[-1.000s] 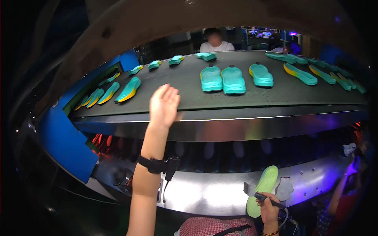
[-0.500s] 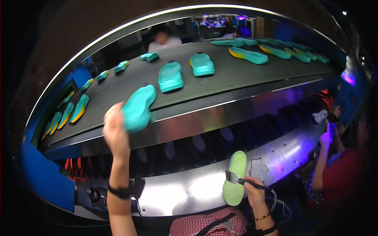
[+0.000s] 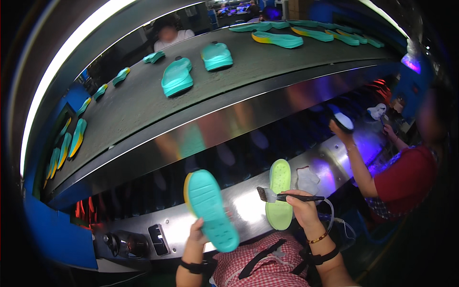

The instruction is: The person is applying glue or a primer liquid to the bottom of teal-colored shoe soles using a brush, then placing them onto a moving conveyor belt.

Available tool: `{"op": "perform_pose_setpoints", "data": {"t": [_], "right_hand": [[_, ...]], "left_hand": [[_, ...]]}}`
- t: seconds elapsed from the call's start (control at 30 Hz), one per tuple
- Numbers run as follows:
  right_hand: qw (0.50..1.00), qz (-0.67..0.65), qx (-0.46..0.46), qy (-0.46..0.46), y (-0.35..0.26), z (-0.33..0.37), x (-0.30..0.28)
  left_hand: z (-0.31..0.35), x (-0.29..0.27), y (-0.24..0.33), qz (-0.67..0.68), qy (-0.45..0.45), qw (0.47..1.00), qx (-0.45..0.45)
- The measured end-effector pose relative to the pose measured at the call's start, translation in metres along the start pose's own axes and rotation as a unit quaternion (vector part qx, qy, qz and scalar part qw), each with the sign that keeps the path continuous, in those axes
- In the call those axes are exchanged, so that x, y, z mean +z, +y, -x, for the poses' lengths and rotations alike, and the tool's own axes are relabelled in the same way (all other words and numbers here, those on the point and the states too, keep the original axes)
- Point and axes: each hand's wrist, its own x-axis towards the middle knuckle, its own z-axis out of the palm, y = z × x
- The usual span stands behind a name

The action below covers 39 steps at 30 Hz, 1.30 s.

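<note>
A teal shoe sole [image 3: 208, 203] with a yellow edge is held upright over the metal ledge by my left hand [image 3: 196, 233]. The flat, pitted face of that sole is in view, and my fingers behind it are mostly hidden. In my right hand [image 3: 304, 209] is a flat brush [image 3: 270, 194] with a black handle and dark bristles, a pale tube trailing from its end. The brush reaches across a light-green sole [image 3: 278, 217] that lies on the ledge; I cannot tell whether the bristles touch it. Beside that sole sits a whitish cloth [image 3: 308, 179].
Several teal soles [image 3: 277, 39] ride on the dark conveyor belt [image 3: 138, 103]. Below it runs a lower row of dark shapes [image 3: 227, 155]. At the right a person in red [image 3: 400, 167] lifts a white-faced sole [image 3: 343, 121]. A dark bottle [image 3: 126, 245] lies at the ledge's left end.
My left hand has brought the teal sole from the belt's edge down over the ledge and turned it. The right-hand person now raises a sole. My view has shifted.
</note>
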Motion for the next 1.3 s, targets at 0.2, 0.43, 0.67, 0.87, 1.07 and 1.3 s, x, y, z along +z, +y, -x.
{"op": "perform_pose_setpoints", "data": {"t": [0.2,0.43,0.67,0.87,1.07,1.3], "right_hand": [[0.983,0.145,0.013,-0.115,0.001,-0.01,0.039],[0.931,0.331,-0.098,-0.119,0.0,-0.034,0.079],[0.788,0.467,-0.198,-0.35,-0.009,0.021,0.063],[0.899,0.334,-0.09,-0.27,-0.046,0.003,0.065],[0.85,0.335,-0.171,-0.369,-0.049,0.001,0.079],[0.881,0.35,-0.087,-0.307,-0.053,0.009,0.069]], "left_hand": [[-0.039,0.047,-0.052,0.337,-0.079,0.938,-0.027],[-0.05,0.068,-0.062,0.289,0.111,0.95,-0.038],[-0.049,0.041,-0.026,0.219,0.126,0.967,0.029],[-0.045,0.063,-0.033,0.264,0.117,0.957,-0.002],[-0.058,0.082,-0.036,0.365,0.002,0.931,-0.011],[-0.056,0.076,-0.026,0.295,0.035,0.955,0.023]]}}
